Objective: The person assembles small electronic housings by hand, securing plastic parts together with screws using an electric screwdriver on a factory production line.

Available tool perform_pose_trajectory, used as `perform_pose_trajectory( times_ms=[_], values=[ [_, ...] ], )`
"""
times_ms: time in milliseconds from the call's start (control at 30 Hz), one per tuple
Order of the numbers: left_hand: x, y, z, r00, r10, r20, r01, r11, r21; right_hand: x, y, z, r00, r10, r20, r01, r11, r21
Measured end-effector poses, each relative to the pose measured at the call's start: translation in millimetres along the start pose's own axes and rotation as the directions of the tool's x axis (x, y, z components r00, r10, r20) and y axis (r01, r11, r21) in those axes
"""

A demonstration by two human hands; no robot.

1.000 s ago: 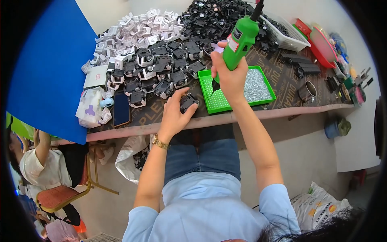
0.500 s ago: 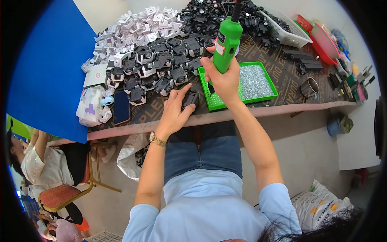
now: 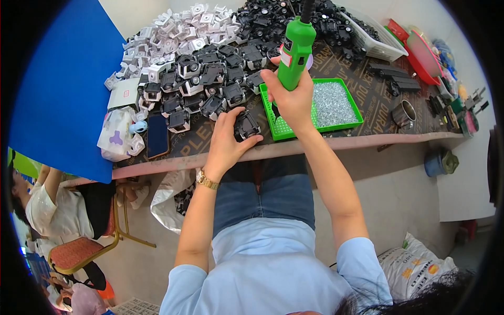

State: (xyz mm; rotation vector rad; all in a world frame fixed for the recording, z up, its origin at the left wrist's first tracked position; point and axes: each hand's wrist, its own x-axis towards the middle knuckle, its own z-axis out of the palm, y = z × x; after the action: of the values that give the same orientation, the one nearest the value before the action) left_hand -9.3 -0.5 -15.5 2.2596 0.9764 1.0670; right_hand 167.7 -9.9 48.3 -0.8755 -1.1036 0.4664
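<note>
My left hand (image 3: 224, 143) rests at the table's front edge with thumb and fingers closed round the sides of a black toy car (image 3: 247, 125). Wrapped in my right hand (image 3: 295, 105) is a green electric screwdriver (image 3: 297, 50), upright with its cable rising from the top. Its tip is hidden behind my hand, above the left part of a green tray (image 3: 342, 127). Small silvery screws (image 3: 333, 103) fill the tray's right part. Left of the car lie rows of black-and-white toy cars (image 3: 211, 77).
Behind are heaps of white plastic parts (image 3: 202, 26) and black parts (image 3: 262, 22). A white basket (image 3: 382, 51), red basin (image 3: 420, 59) and metal cup (image 3: 403, 114) stand to the right. A phone (image 3: 158, 136) lies left, beside a tissue pack (image 3: 116, 135). Another person sits far left.
My left fingers have shifted from lying over the toy car to gripping its sides, and more of the car shows. My right hand with the screwdriver has barely moved.
</note>
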Motion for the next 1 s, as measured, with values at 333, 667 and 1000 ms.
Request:
perform_pose_trajectory(
  times_ms=[333,667,1000],
  values=[
    [0,1,0,0.999,0.026,0.047,-0.029,0.998,0.059,1,-3,0,0.997,0.072,0.027,-0.072,0.997,0.023],
    [-5,3,1,0.996,0.081,-0.034,-0.079,0.996,0.039,14,-10,15,0.997,-0.079,-0.002,0.079,0.996,-0.045],
    [-3,-2,2,0.997,0.064,-0.035,-0.063,0.997,0.035,15,-12,55,0.993,-0.089,0.083,0.080,0.991,0.109]
  ],
)
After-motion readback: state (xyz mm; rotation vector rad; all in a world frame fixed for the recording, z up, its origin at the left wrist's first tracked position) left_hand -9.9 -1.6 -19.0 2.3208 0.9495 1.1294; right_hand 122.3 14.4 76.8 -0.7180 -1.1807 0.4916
